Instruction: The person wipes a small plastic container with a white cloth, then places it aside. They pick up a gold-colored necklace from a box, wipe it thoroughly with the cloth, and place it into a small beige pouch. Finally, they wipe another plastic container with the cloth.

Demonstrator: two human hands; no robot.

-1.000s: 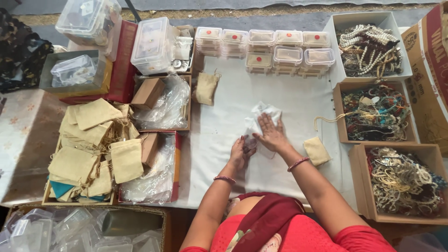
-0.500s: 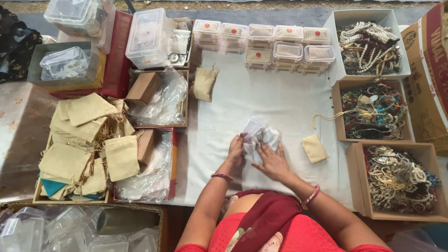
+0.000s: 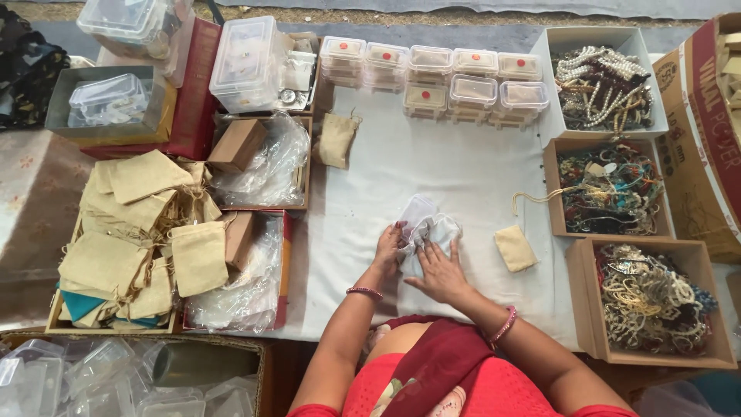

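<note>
A white cloth (image 3: 463,166) covers the work surface under even, soft light. Beyond the cloth's far edge runs a grey mat (image 3: 494,35), then a strip of bare gritty ground (image 3: 370,14). Left of the cloth lies a faded floral-patterned covering (image 3: 31,208).

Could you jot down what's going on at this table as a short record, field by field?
Left hand: on the left edge of the white crumpled paper, fingers curled on it.
Right hand: flat on the paper's lower part.
Surface: white cloth.
Nearby: small beige pouch lying to the right of the hands, apart from them.
Right side: three open boxes of beads and necklaces.
Far edge: rows of small clear lidded boxes.
Left side: pile of beige pouches.
</note>
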